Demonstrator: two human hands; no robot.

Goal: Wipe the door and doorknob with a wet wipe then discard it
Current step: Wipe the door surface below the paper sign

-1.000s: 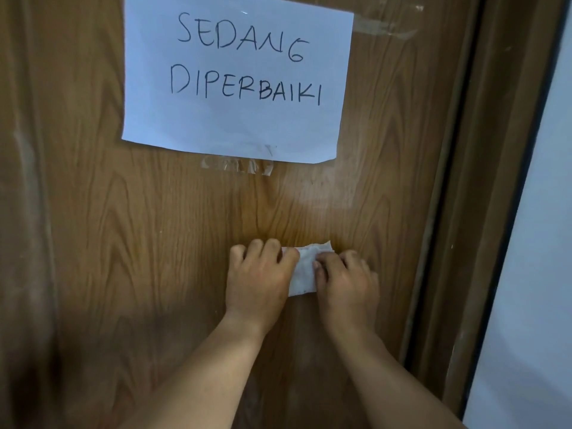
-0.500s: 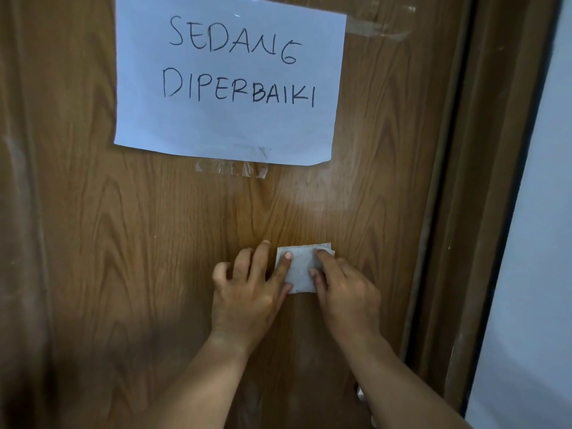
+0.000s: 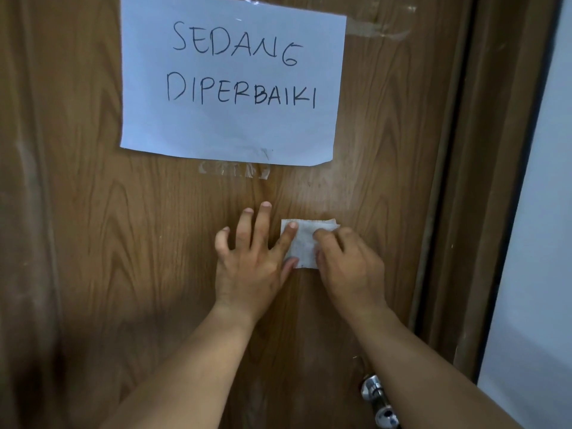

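Observation:
A folded white wet wipe (image 3: 305, 243) lies flat against the brown wooden door (image 3: 123, 243), below a paper sign. My right hand (image 3: 349, 267) presses on the wipe's right side with its fingertips. My left hand (image 3: 250, 261) is spread on the door just left of it, with the index finger and thumb on the wipe's left edge. The chrome doorknob (image 3: 376, 397) shows at the bottom right, partly hidden behind my right forearm.
A white paper sign (image 3: 232, 82) with handwritten words "SEDANG DIPERBAIKI" is taped to the door above my hands. Old tape residue (image 3: 235, 170) sits under it. The door frame (image 3: 483, 181) runs down the right, with a pale wall (image 3: 538, 243) beyond.
My left hand's fingers have spread apart and slid off most of the wipe. The wipe shows as a folded rectangle. The doorknob has come into view at the bottom.

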